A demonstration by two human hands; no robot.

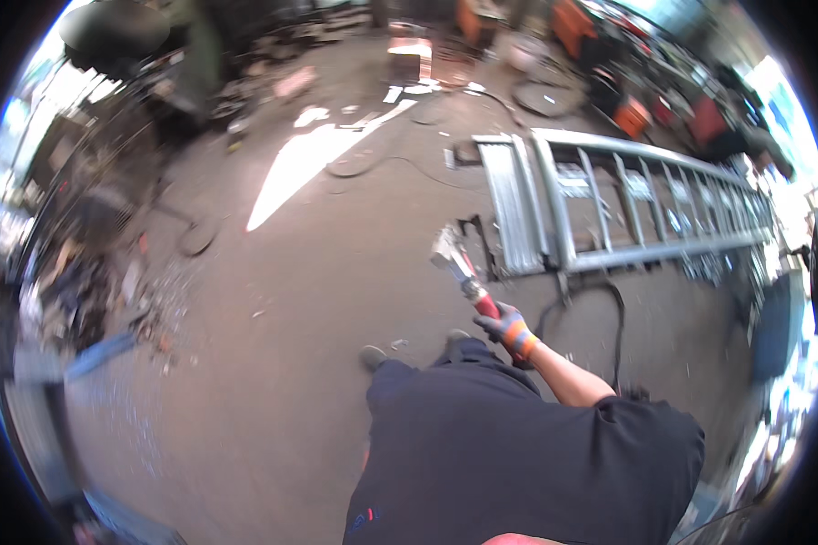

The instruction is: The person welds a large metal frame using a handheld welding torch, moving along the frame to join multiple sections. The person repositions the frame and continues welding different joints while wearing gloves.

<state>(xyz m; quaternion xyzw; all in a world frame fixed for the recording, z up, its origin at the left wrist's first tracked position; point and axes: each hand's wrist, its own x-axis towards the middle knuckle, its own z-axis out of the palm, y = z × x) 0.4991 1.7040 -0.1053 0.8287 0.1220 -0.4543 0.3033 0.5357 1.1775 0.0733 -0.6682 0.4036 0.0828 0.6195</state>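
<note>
My right hand [507,329], in a grey and orange glove, is closed round a red-handled tool with a pale metal head [464,276]. The tool slants up and to the left from my fist, its head held above the floor near the close end of a ladder-like metal frame [568,259]. Blur hides the tool's exact kind. Beside the tool's head, a dark bracket-like piece [484,250] sticks out from the frame. My left hand is out of sight.
The long frame with its rungs stretches away to the right. A dark cable [620,313] loops below it, and another thin cable [373,166] crosses the brown floor [336,282]. Scrap [91,282] is heaped at the left. Orange containers [632,118] stand at the far right.
</note>
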